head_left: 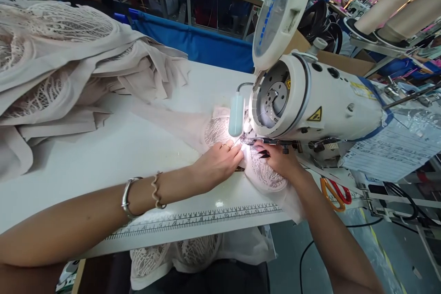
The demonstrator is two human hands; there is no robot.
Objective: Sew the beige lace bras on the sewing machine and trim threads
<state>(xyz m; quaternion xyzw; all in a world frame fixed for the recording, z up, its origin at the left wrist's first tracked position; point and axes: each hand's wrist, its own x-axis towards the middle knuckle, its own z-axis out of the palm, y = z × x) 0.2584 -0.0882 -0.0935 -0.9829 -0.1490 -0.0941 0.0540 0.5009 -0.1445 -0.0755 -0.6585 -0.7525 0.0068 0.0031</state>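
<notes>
A pale pink lace bra piece (265,174) lies under the needle area of a white sewing machine (330,96), lit by a small lamp (236,115). On the left of the needle, my left hand (220,163) has its fingers pressed together on the fabric. My right hand (279,158) is on the right side, partly under the machine's attachment, with its fingers closed on the same piece and small black scissors or snips (264,154) showing at its fingers. The fingertips of both hands are close to the needle.
A pile of pale pink bra pieces (69,69) covers the table's left. More pieces (193,252) hang below the ruler-marked front edge (206,218). Orange-handled scissors (332,195) and red handles (342,192) lie right of my right forearm. Thread cones stand at upper right.
</notes>
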